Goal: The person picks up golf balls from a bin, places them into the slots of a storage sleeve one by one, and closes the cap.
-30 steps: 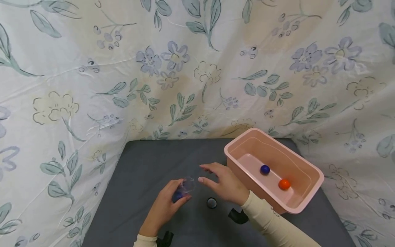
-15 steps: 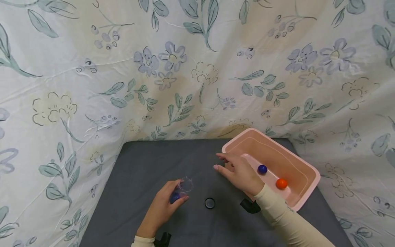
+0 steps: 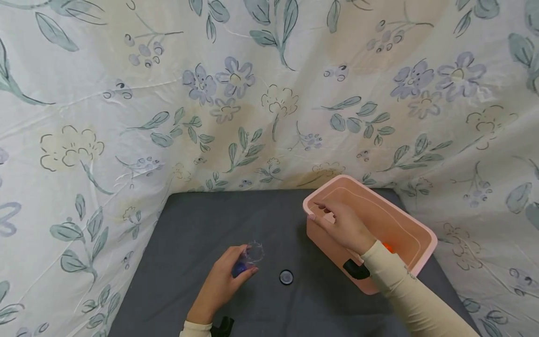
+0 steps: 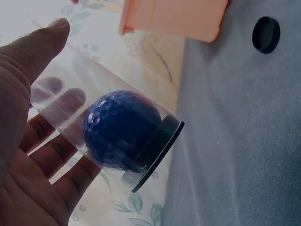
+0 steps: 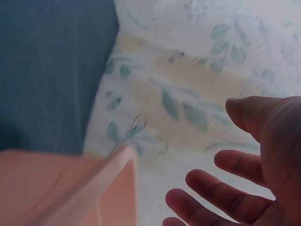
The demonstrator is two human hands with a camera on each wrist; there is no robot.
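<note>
Lower centre of the frame, the left hand has the clear tube pinched between thumb and fingers, blue ball inside; right of centre, the right hand hangs over the left part of the pink tub, fingers parted, nothing in its grasp. Looks like a reach into that tub, and the tidy way, I'd say, is wrist high over the rim, then fingertips straight down, knuckles off the wall. The left wants a light, steady grip, capped end low so the ball can't roll out. And mind the loose cap on the dark bench, lower centre, easy to knock! Across to the views: from the head, the tube's ball is a blue smudge; the left wrist gives us dimples and the dark end cap it sits by. The head view loses much of the tub's floor behind hand and sleeve, leaving a sliver of orange ball; the right wrist shows those fingers bare, rim lower left.
</note>
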